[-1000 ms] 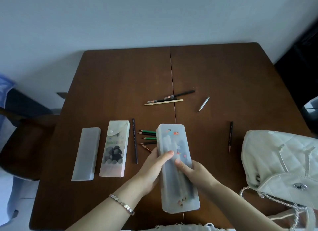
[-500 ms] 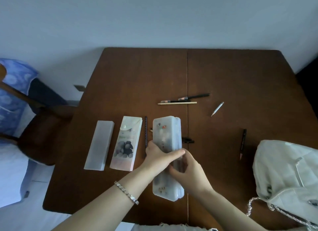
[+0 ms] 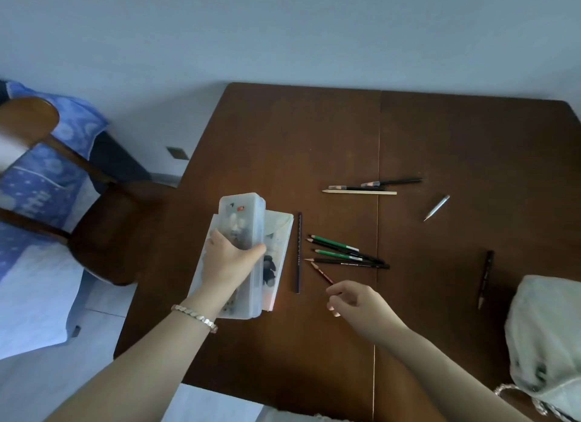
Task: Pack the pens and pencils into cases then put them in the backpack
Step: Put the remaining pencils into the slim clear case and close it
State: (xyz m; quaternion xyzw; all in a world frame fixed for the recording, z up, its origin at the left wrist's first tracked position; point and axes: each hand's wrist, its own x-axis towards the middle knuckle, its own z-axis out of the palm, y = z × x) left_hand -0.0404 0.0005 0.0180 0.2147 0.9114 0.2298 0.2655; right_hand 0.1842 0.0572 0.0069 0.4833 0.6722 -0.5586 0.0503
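Note:
My left hand (image 3: 229, 261) grips a translucent pencil case (image 3: 242, 217) with items inside, holding it over the printed case (image 3: 281, 233) and a frosted case (image 3: 201, 277) that is mostly hidden beneath. My right hand (image 3: 355, 302) hovers with loosely curled fingers, its fingertips at the end of a reddish pencil (image 3: 320, 272). A bunch of green and black pencils (image 3: 342, 253) lies just beyond it. A dark pencil (image 3: 298, 251) lies beside the printed case. The pale backpack (image 3: 547, 343) sits at the table's right edge.
Farther back on the brown table (image 3: 283, 138) lie two dark pens (image 3: 377, 184) and a pale wooden pencil (image 3: 358, 192). A silver pen (image 3: 437, 207) and a black pen (image 3: 485, 277) lie to the right. A wooden chair (image 3: 103, 226) stands at the left.
My left hand carried the translucent case leftwards, over the other two cases. My right hand let go of it and moved right, to the loose pencils, which now show.

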